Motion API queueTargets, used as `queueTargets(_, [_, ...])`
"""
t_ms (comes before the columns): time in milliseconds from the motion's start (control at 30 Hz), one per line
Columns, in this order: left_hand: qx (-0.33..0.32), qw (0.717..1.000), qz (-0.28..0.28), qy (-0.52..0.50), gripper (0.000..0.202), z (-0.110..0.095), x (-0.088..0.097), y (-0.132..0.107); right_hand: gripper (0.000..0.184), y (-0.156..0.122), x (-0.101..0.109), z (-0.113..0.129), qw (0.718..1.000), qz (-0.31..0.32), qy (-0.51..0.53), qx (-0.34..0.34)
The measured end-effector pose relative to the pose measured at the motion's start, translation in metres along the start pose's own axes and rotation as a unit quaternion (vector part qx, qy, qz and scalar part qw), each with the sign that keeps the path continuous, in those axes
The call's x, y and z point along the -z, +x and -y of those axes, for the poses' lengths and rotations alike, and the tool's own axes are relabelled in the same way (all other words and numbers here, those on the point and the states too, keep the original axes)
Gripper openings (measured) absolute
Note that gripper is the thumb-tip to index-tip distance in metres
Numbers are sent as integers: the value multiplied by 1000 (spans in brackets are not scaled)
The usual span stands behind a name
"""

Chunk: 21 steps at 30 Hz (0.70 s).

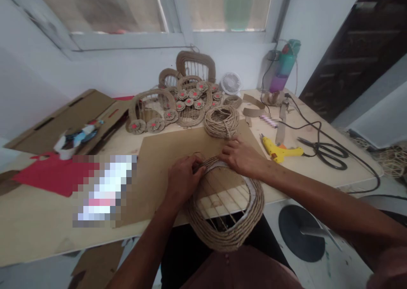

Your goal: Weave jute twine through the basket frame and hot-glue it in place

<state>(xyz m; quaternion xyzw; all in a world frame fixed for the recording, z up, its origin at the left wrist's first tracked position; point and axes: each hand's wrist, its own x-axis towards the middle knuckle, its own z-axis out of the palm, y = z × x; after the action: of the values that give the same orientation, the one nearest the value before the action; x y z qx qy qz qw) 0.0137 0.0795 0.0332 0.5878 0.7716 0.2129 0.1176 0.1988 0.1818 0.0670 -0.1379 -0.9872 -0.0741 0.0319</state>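
Observation:
A rounded, twine-wrapped frame (219, 238) leans over the table's near edge, with thin cords strung across its opening and a pale inner band showing. My left hand (185, 175) grips its far left rim, thumb and fingers closed together there. On the far rim, a short way to the right, my right hand (238, 155) is closed with its fingers pressed on the twine. The fingertips of both hands are partly hidden. Just beyond the right hand sits a coil of twine (221, 121), on the cardboard sheet (159, 153).
A yellow glue gun (281, 150) and black scissors (327, 151) lie at right among dark cables. Several twine frames with flowers (190, 98) stand at the back near a small white fan (231, 83). Red sheet (60, 172) and folded cardboard (70, 119) are at left.

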Motion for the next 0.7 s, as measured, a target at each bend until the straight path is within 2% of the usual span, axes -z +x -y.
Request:
queueTargets(133, [-1, 1000, -1, 9, 16, 1, -1, -1, 20, -5, 2, 4, 999, -28, 24, 12])
queueTargets(233, [-14, 1000, -11, -20, 20, 4, 2, -1, 25, -16, 10, -2, 989, -124, 75, 10])
queueTargets(300, [-23, 998, -29, -57, 27, 7, 5, 0, 28, -34, 15, -15, 978, -184, 95, -28])
queueTargets(367, [-29, 995, -42, -86, 32, 8, 8, 2, 31, -59, 19, -35, 971, -205, 86, -86])
queueTargets(433, [-35, 994, -39, -100, 33, 8, 11, 7, 32, -91, 21, -56, 968, -174, 69, -165])
queueTargets(500, [-41, 993, -21, -106, 32, 5, 12, 14, 36, -123, 22, -71, 964, -107, 51, -238])
queueTargets(600, [-56, 993, 23, -103, 32, -5, 11, 24, 53, -156, 19, -78, 966, 6, 75, -248])
queueTargets(700, [-73, 992, 69, -72, 36, -17, 7, 33, 66, -166, 11, -73, 969, 69, 85, -220])
